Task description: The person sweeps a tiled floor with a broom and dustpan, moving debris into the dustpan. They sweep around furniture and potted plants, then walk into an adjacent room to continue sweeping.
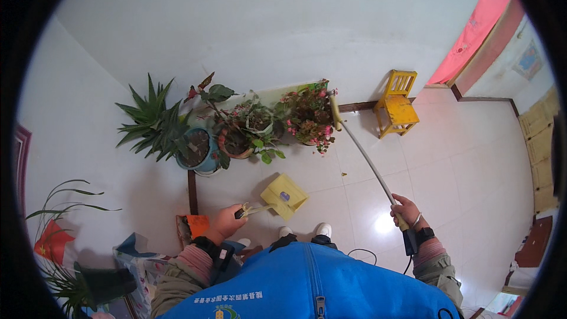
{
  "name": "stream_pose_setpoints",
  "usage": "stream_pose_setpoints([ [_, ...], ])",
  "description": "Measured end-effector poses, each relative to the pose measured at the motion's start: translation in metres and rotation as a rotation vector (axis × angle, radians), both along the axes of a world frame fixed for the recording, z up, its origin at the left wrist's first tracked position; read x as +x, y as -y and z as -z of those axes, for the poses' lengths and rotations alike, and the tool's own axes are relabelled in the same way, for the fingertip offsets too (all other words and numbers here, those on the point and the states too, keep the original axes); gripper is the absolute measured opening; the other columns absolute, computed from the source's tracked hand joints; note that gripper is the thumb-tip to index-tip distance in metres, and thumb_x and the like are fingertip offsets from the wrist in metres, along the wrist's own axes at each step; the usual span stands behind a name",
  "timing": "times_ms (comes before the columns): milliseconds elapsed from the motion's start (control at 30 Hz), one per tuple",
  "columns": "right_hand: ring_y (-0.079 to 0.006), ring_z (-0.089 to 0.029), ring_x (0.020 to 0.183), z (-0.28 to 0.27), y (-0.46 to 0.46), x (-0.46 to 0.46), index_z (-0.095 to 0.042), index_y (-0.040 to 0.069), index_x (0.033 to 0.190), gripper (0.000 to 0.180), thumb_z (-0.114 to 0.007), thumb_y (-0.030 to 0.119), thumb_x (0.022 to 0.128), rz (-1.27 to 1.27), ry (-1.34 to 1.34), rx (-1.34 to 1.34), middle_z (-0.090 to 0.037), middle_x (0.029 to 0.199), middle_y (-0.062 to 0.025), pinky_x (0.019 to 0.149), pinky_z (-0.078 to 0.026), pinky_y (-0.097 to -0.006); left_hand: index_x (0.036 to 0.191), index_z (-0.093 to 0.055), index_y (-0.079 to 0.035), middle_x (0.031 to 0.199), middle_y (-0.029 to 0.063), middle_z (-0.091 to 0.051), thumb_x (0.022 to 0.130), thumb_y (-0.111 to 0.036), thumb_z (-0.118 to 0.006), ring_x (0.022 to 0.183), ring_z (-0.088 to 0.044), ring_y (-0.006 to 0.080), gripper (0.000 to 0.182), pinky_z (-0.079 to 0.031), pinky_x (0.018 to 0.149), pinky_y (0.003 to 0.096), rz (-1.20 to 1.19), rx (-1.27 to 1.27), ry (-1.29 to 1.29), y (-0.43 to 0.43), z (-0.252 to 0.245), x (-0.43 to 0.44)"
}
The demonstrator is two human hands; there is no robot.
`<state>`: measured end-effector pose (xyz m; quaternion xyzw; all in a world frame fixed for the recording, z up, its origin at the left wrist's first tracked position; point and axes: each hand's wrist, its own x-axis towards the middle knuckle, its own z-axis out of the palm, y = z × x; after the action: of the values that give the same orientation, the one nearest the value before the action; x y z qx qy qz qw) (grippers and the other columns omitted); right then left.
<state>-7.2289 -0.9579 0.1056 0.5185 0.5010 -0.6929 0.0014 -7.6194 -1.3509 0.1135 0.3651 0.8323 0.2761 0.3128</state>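
My left hand point(226, 221) grips the handle of a yellow plastic dustpan point(294, 186), whose pan is in front of my feet. Held in my right hand point(405, 210) is the pale metal shaft of a broom point(367, 155). The broom's yellowish head point(335, 113) is beside a pot plant with pink flowers point(310, 119), near the wall. Whether the head touches the leaves I cannot tell. A small brownish scrap point(344, 174) lies on the tiles between the broom and the dustpan.
Potted plants line the wall, among them a spiky one point(153, 117) in a blue pot point(201, 148). A yellow wooden chair point(396, 104) stands right of the broom head. A pink door curtain point(471, 31) hangs at far right. Near my left arm is an orange box point(195, 226).
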Motion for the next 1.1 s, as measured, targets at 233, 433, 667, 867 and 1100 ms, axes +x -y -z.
stream_pose_setpoints([
  [233,-0.0176,-0.053,0.049,0.028,0.004,0.002,-0.032,0.007,0.141,0.063,-0.058,0.005,0.084,0.218,-0.013,0.028,-0.056,0.067,-0.0084,0.042,-0.045,-0.0303,0.101,-0.058,-0.003,0.087,0.0191,-0.062,0.077,-0.025,-0.064,0.080,-0.058,0.0370,0.033,-0.047,0.072,0.0400,0.023,-0.016,-0.020,-0.003,-0.003,0.001],
  [433,-0.0175,-0.053,0.049,0.023,0.018,0.009,-0.033,0.006,0.141,0.061,-0.057,0.005,0.085,0.095,0.031,-0.015,-0.056,0.067,-0.0084,0.043,-0.045,-0.0309,0.106,-0.059,-0.004,0.089,0.0191,-0.062,0.078,-0.025,-0.063,0.080,-0.059,0.0363,0.036,-0.047,0.071,0.0397,0.055,-0.010,-0.026,-0.004,-0.002,0.001],
  [667,-0.0171,-0.053,0.048,0.017,0.060,0.029,-0.028,0.013,0.144,0.060,-0.051,0.009,0.088,0.133,-0.122,-0.218,-0.058,0.073,-0.0100,0.044,-0.045,-0.0318,0.109,-0.059,-0.002,0.092,0.0201,-0.063,0.078,-0.025,-0.063,0.082,-0.060,0.0365,0.039,-0.048,0.072,0.0395,0.029,-0.067,0.017,-0.004,-0.008,0.001],
  [867,-0.0148,-0.049,0.050,0.052,0.083,0.010,-0.044,0.014,0.121,0.032,-0.052,0.015,0.091,0.362,-0.138,-0.402,-0.053,0.071,-0.0056,0.045,-0.045,-0.0297,0.116,-0.057,-0.001,0.102,0.0206,-0.063,0.078,-0.028,-0.065,0.089,-0.061,0.0337,0.047,-0.048,0.077,0.0374,0.003,-0.092,0.072,0.005,0.002,-0.010],
  [1100,-0.0114,-0.052,0.050,0.087,0.077,-0.027,-0.040,0.013,0.088,0.014,-0.054,0.013,0.089,0.534,-0.049,-0.759,-0.052,0.068,-0.0036,0.043,-0.048,-0.0257,0.115,-0.058,-0.005,0.099,0.0199,-0.063,0.077,-0.030,-0.066,0.090,-0.061,0.0364,0.046,-0.049,0.079,0.0394,0.024,-0.141,-0.049,0.037,0.025,-0.024],
])
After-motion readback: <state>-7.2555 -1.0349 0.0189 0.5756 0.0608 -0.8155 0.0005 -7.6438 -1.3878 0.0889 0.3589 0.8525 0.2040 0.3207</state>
